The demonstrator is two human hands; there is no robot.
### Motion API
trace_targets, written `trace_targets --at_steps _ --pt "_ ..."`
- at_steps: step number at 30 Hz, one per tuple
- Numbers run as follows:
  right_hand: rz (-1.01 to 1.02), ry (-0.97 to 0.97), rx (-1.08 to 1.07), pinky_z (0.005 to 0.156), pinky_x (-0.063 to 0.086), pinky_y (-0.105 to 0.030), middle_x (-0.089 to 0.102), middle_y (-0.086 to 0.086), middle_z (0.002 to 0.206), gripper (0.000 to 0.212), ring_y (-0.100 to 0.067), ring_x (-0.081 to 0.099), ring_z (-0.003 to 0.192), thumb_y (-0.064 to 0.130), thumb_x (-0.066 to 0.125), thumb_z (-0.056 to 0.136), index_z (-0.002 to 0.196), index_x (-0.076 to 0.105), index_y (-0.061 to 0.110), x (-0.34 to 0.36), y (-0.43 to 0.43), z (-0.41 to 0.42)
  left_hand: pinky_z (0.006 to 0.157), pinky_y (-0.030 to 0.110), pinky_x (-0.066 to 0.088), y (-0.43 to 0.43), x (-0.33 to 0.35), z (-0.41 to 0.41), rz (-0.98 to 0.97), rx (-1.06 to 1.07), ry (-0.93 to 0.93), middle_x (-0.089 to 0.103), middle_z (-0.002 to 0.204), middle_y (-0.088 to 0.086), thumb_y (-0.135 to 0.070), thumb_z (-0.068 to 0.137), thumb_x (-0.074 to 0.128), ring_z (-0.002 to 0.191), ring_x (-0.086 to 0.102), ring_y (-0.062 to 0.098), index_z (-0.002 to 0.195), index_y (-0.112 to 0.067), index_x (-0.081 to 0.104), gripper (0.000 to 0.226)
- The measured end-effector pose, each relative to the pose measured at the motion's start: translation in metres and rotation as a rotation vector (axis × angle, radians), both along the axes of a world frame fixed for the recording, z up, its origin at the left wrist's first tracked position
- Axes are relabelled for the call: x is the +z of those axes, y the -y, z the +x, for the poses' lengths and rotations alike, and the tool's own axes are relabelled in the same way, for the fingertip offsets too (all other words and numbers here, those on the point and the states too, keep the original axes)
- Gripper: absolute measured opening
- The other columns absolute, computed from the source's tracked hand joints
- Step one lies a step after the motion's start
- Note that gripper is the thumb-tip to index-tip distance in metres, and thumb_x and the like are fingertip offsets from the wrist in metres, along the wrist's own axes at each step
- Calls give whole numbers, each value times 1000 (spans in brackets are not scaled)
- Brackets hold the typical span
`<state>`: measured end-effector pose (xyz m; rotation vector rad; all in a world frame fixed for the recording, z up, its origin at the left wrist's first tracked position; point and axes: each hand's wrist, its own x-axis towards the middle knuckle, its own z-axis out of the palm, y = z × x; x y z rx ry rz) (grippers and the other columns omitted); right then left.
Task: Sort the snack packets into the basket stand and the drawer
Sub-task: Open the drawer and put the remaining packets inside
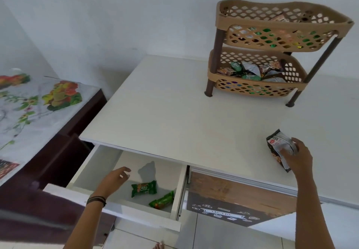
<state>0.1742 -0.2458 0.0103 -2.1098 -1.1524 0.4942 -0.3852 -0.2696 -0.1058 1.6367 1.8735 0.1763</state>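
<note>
A white drawer [97, 163] is pulled out under the white tabletop [174, 116]. Two green snack packets lie inside it, one [144, 188] in the middle and one [162, 200] near the front right corner. My left hand [114, 180] hovers over the drawer's left part, fingers apart, holding nothing. My right hand [297, 156] grips a silver and dark snack packet [277, 145] low over the table's right front. A tan two-tier basket stand [272, 25] with brown legs stands at the back right; both tiers hold several packets.
A dark wooden side table with a floral cloth [38, 102] stands to the left of the white table. A white wall runs behind. Below the tabletop, right of the drawer, a brown and black printed floor mat [233, 200] shows.
</note>
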Motion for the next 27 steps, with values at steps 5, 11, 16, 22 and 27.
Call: trace_targets --at_steps 5,11,16,22,27 --pt "39 -29 -12 94 43 -43 62 -25 114 66 -40 58 105 32 57 65 124 53 2 -4 -2 -6 76 28 47 20 6 -13 199 95 -104 65 107 2 -20 92 53 93 63 16 113 -19 61 22" --pt "48 -17 36 92 44 -44 63 -24 113 47 -38 59 101 9 70 78 122 54 6 -12 -14 -29 68 29 46 25 19 -6 408 242 -35 62 106 2 -13 93 51 83 62 18 108 -14 64 19" --pt "48 -83 143 89 45 -41 63 -24 111 54 -36 59 98 10 70 80 129 48 9 -17 -18 -66 69 28 47 31 17 -6 436 343 -6 62 104 1 -15 93 51 78 57 13 107 -15 63 19" --pt "-56 -150 356 70 42 -29 62 -22 111 61 -28 56 83 12 66 83 137 37 15 -21 -24 -114 68 26 45 29 18 -5 368 348 19 61 106 -1 -20 93 51 78 57 12 106 -16 63 18" --pt "-65 -179 496 55 44 -20 63 -19 105 64 -26 60 78 12 68 82 137 37 16 -24 -28 -167 68 26 45 30 17 -7 354 343 38 61 101 -4 -22 93 50 79 59 13 107 -19 62 18"
